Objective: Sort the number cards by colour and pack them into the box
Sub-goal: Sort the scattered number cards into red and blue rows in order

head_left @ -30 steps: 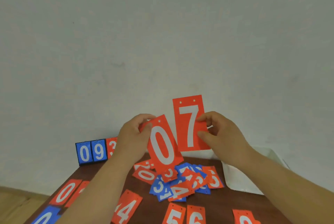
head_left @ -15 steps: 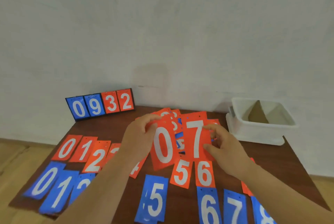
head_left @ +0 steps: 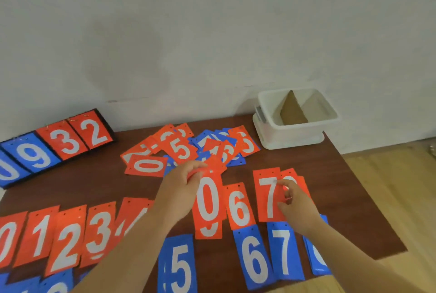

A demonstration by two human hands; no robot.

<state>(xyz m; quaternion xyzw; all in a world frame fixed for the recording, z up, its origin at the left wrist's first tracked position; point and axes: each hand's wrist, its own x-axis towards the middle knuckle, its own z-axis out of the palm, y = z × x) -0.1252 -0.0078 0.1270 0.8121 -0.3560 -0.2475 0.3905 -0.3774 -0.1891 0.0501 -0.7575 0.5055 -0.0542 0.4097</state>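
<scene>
Red row (head_left: 66,243): 0 to 4 face up, side by side, near left of the table (head_left: 94,186).
Blue row (head_left: 254,259): 5, 6, 7 along the near edge.
Heap (head_left: 181,148): both colours overlapping, toward the far edge.
Red 0 (head_left: 208,205): top gripped by the left hand (head_left: 181,188).
Red 7 (head_left: 267,196): right edge pinched by the right hand (head_left: 297,205).
Box (head_left: 292,136): white, open, upright, far right corner.

We look down on a dark brown table (head_left: 99,188) whose far edge, at twelve o'clock, meets a pale, scuffed wall (head_left: 212,33). At three o'clock, light wooden floor (head_left: 389,186) shows beside the table. At nine o'clock a black-framed scoreboard (head_left: 68,144) stands on the table by the wall, reading 0, 9, 3, 2.
</scene>
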